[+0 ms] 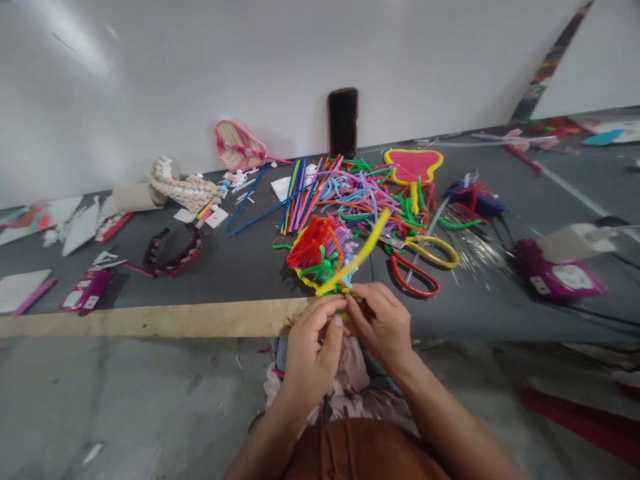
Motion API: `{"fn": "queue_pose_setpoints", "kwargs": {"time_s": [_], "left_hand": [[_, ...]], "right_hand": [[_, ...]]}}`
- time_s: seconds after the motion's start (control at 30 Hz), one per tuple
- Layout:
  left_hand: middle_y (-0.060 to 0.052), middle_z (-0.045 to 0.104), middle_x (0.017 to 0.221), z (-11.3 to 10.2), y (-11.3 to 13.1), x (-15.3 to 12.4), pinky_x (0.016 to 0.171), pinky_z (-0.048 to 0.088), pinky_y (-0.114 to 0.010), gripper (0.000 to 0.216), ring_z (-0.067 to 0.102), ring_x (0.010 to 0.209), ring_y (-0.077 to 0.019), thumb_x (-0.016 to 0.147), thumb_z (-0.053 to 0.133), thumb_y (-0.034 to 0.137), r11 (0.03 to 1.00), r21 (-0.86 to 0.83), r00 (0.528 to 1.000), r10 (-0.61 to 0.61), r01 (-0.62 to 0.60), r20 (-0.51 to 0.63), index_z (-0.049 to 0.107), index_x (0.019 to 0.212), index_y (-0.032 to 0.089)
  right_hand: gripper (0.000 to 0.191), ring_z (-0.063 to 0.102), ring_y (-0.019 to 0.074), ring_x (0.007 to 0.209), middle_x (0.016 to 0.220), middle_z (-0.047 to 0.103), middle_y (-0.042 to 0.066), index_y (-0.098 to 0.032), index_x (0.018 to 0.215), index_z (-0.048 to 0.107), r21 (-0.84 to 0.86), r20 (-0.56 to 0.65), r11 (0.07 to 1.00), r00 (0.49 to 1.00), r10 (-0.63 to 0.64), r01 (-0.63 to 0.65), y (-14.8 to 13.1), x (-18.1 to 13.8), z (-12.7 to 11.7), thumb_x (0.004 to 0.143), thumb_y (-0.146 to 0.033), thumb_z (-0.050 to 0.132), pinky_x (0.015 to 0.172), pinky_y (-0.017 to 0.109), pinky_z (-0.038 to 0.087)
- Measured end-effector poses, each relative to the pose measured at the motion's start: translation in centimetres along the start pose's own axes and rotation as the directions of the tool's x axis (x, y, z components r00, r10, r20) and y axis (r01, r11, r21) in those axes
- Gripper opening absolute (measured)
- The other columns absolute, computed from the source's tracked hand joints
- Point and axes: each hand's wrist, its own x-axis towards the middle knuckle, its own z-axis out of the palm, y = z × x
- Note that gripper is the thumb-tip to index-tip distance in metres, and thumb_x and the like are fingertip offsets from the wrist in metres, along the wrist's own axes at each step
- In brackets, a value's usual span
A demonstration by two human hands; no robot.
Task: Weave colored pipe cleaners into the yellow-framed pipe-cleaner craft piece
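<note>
My left hand and my right hand meet at the near edge of the grey table, fingers pinched together on the lower end of a yellow pipe cleaner. The pipe cleaner slants up and to the right from my fingers. Just behind it sits a bundled craft piece of red, purple, green and orange pipe cleaners. A small green bit shows between my fingertips.
A loose heap of coloured pipe cleaners, red-and-yellow scissors, a pink butterfly shape, a glue gun, a black phone against the wall, purple packets, a beaded piece and a dark headband lie about.
</note>
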Motion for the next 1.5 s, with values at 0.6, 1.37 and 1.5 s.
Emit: {"fn": "queue_pose_setpoints", "kwargs": {"time_s": [0.6,1.37,1.5], "left_hand": [[-0.009,0.07,0.122,0.4,-0.1,-0.7,0.103,0.049,-0.037,0.039,0.063,0.117,-0.0237,0.096,0.048,0.038,0.909,-0.309,0.96,-0.275,0.28,0.06,0.064,0.124,0.017],[-0.004,0.076,0.102,-0.1,-2.3,-0.3,0.092,0.055,-0.03,0.016,0.071,0.098,-0.0155,0.091,0.057,0.014,0.972,0.077,0.925,0.234,-0.221,-0.298,0.067,0.099,0.022],[-0.003,0.077,0.098,0.1,-2.3,-0.2,0.096,0.052,-0.038,0.013,0.068,0.108,-0.0194,0.094,0.055,0.02,0.975,0.146,0.922,0.209,-0.169,-0.326,0.067,0.099,0.023]], "right_hand": [[0.013,0.067,0.0154,0.077,0.084,0.072,0.003,-0.021,0.101,0.066,0.007,0.063,0.999,0.997,-0.044,0.044,-1.0,-1.5,0.5,0.089,-0.018,0.061,0.072,0.027,0.055],[0.011,0.067,0.0166,0.078,0.085,0.072,0.003,-0.022,0.097,0.067,0.026,0.095,0.999,0.995,0.04,-0.042,-0.2,-1.1,0.2,0.093,-0.02,0.058,0.07,0.029,0.055],[0.014,0.067,0.0154,0.077,0.085,0.071,0.003,-0.022,0.1,0.069,0.022,0.088,0.999,0.996,0.024,-0.026,-0.3,-1.1,0.3,0.091,-0.018,0.06,0.072,0.028,0.057]]}}
